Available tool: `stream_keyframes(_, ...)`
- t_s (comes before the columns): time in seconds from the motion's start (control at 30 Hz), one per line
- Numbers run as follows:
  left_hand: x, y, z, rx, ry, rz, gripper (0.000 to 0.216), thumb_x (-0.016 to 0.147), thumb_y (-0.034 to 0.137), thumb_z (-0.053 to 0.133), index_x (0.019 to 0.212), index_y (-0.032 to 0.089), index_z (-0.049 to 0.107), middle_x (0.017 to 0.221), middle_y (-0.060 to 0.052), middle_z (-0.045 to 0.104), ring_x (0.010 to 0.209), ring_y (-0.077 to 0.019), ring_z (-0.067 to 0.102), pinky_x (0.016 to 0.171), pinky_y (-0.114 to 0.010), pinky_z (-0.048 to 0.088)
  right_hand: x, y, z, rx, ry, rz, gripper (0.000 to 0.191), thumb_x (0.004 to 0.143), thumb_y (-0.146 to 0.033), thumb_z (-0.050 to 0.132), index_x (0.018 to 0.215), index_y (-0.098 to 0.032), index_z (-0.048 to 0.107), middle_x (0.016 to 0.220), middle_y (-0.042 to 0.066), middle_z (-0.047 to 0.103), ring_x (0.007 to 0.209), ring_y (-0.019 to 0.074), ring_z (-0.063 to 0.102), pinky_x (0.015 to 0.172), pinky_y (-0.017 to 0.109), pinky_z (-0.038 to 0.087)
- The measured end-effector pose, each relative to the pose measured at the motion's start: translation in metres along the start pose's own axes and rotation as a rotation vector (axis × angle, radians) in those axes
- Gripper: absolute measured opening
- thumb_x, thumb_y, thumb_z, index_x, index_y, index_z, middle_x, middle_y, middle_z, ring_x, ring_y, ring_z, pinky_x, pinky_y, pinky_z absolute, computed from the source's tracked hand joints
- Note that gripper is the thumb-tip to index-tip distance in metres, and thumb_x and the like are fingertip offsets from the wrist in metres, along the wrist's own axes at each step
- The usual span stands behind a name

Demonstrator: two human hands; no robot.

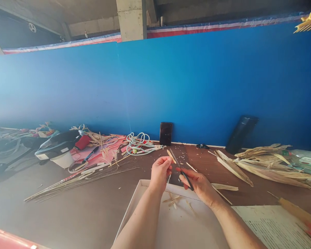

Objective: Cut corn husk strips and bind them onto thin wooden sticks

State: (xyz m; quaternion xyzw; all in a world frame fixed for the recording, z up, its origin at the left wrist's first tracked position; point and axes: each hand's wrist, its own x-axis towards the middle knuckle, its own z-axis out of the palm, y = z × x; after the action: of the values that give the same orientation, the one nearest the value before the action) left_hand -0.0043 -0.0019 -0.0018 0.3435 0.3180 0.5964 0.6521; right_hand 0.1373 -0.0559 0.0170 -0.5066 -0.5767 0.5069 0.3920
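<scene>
Between the closed fingertips of my left hand (160,171) is a narrow pale piece of dried husk (171,155), its tip pointing up and away. My right hand (197,183) is wrapped round the black handle of a pair of scissors (186,179). Their slim blades (174,156) rise right beside the husk piece; whether they touch it I cannot tell. Below both hands lies a shallow white box lid (134,199) with several husk scraps (172,200) in it.
A dark phone (166,134) leans on the blue partition. Pale coiled cord (140,143), pink paper (106,148), thin wires (93,180) and a black bag (58,143) lie left. Dried husks (269,162), a black flask (241,135), a plastic bottle (303,159) and printed paper (266,221) are right.
</scene>
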Motion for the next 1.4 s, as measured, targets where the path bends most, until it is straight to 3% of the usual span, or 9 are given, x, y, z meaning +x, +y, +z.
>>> stream_keyframes(0.6, 0.003, 0.0, 0.0, 0.119, 0.016, 0.017, 0.03, 0.064, 0.039, 0.069, 0.075, 0.012, 0.06, 0.072, -0.002, 0.058, 0.051, -0.0037, 0.041, 0.042, -0.015, 0.031, -0.004, -0.007, -0.002, -0.047, -0.029, -0.011, 0.047, 0.077, -0.047, 0.054, 0.115, -0.019, 0.062, 0.058, -0.003, 0.046, 0.06, 0.0119, 0.038, 0.054, 0.024, 0.027)
stream_keyframes(1.03, 0.002, 0.001, -0.001, 0.167, 0.01, 0.026, 0.027, 0.067, 0.038, 0.066, 0.072, 0.013, 0.06, 0.065, 0.0, 0.055, 0.049, -0.004, 0.04, 0.043, -0.016, 0.03, 0.001, 0.005, -0.002, -0.003, -0.058, -0.057, 0.039, 0.08, -0.043, 0.055, 0.111, -0.021, 0.063, 0.061, -0.003, 0.041, 0.059, 0.0105, 0.033, 0.054, 0.023, 0.027)
stream_keyframes(1.4, 0.002, 0.004, -0.005, 0.184, 0.0, 0.04, 0.031, 0.062, 0.043, 0.068, 0.07, 0.013, 0.061, 0.065, -0.002, 0.057, 0.049, -0.0045, 0.042, 0.044, -0.017, 0.031, 0.005, 0.016, -0.002, 0.025, -0.045, -0.059, 0.037, 0.077, -0.041, 0.059, 0.11, -0.023, 0.064, 0.066, -0.003, 0.05, 0.056, 0.0084, 0.036, 0.054, 0.022, 0.03)
